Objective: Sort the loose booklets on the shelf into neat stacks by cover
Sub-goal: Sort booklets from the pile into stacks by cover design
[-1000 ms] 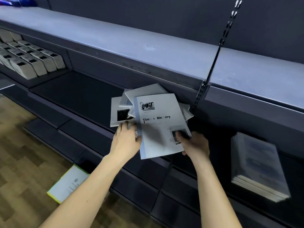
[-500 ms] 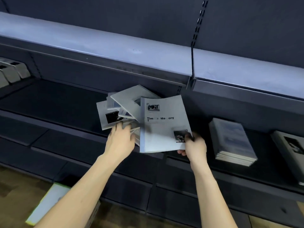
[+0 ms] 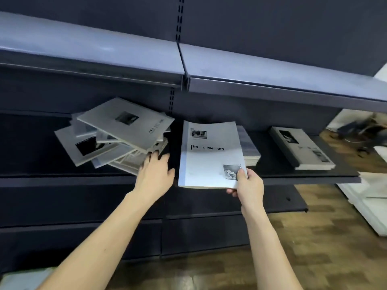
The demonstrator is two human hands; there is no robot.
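Note:
A messy pile of grey-white booklets [image 3: 117,135] lies fanned out on the dark shelf [image 3: 31,143], left of centre. My left hand [image 3: 156,173] rests with spread fingers against the pile's right edge, holding nothing. My right hand [image 3: 248,183] grips the lower right corner of a white booklet titled "Time & Memory" [image 3: 209,155], held up clear of the pile. Behind that booklet a neat stack with a bluish cover [image 3: 249,147] sits on the shelf. Further right lies another neat stack with a photo cover [image 3: 301,147].
An upper shelf board [image 3: 251,68] overhangs the booklets. Lower dark shelves [image 3: 199,233] run below. Wood floor [image 3: 324,237] shows at the right, with white objects [image 3: 370,206] at the far right edge. A pale booklet [image 3: 23,279] lies at the bottom left.
My right hand has carried the "Time & Memory" booklet to the right, off the pile and in front of the bluish stack. My left hand stays at the pile. The view swung right.

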